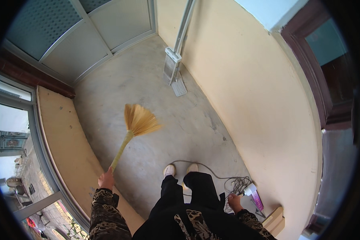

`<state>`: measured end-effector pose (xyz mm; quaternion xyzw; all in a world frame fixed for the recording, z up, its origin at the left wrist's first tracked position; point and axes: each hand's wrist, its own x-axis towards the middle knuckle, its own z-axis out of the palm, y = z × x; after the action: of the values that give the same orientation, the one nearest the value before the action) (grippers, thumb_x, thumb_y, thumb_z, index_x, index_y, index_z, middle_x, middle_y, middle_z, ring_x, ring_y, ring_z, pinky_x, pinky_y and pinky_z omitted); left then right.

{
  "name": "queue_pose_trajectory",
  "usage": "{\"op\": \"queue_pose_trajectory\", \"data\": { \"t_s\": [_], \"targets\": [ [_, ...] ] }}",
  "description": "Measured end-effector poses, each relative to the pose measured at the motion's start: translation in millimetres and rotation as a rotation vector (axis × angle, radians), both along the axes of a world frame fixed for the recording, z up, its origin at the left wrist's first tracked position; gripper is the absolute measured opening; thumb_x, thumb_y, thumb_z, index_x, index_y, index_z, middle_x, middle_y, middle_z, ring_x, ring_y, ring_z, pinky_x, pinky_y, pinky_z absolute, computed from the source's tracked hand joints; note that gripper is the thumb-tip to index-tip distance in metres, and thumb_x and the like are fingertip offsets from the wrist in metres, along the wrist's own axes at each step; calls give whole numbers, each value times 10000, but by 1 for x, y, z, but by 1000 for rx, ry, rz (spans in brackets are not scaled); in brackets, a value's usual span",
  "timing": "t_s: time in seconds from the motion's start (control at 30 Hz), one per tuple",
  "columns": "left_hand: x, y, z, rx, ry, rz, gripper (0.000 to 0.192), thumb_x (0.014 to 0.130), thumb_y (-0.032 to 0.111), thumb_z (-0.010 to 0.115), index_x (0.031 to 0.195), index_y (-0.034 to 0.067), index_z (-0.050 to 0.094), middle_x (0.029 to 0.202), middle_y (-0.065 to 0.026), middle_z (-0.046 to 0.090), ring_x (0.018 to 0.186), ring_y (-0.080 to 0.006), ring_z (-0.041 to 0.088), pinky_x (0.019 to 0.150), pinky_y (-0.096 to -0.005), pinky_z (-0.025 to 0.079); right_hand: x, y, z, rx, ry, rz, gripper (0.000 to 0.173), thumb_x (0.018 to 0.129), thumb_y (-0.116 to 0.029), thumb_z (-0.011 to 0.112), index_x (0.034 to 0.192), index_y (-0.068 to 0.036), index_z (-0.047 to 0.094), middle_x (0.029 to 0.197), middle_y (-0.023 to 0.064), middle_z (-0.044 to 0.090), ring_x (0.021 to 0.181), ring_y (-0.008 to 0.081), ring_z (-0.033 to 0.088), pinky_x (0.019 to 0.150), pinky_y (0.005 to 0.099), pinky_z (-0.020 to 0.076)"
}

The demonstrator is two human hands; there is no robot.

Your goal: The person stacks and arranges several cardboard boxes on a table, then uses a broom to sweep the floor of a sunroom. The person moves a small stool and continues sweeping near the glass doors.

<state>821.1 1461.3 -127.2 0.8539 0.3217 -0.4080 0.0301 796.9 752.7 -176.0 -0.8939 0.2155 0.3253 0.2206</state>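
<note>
My left hand [106,179] grips the handle of a straw broom [139,120] near its end. The broom's fanned yellow bristles point away from me over the grey concrete floor [108,81]. Whether their tips touch the floor, I cannot tell. My right hand [235,203] hangs at my right side with its fingers curled. It overlaps a tangled grey cable [238,183] in the view, and I cannot make out whether it holds anything. One strand of the cable runs across the floor around my shoes [169,170].
A flat mop with its wringer bucket [171,66] leans by the cream wall [243,84]. Close to my right hand are a white-and-purple object [256,199] and a cardboard box [274,219]. A low ledge [63,132] runs along the left, under windows. Metal-framed panels [123,24] stand at the far end.
</note>
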Motion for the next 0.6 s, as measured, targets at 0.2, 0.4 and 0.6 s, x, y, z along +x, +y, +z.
{"op": "queue_pose_trajectory", "data": {
  "t_s": [0.2,0.4,0.6],
  "targets": [
    [-20,-6,37,69,14,224,520,905,194,468,1411,212,352,1011,-181,634,933,-354,615,768,-467,495,49,-29,-30,-68,-142,347,245,856,-222,515,843,-21,655,636,132,628,529,231,631,532,357,508],
    [4,-68,83,-40,-88,410,503,913,326,449,1401,339,325,978,-190,644,922,-372,617,783,-477,485,206,-25,-36,-129,-72,936,205,798,-202,559,692,-35,611,621,140,630,587,276,642,574,390,515],
    [92,-87,55,-154,-60,354,493,918,331,462,1388,390,325,969,-153,651,925,-334,628,775,-454,495,398,65,-14,222,-97,364,267,876,-170,467,998,16,614,653,140,621,531,215,633,566,345,525]
  ]
}}
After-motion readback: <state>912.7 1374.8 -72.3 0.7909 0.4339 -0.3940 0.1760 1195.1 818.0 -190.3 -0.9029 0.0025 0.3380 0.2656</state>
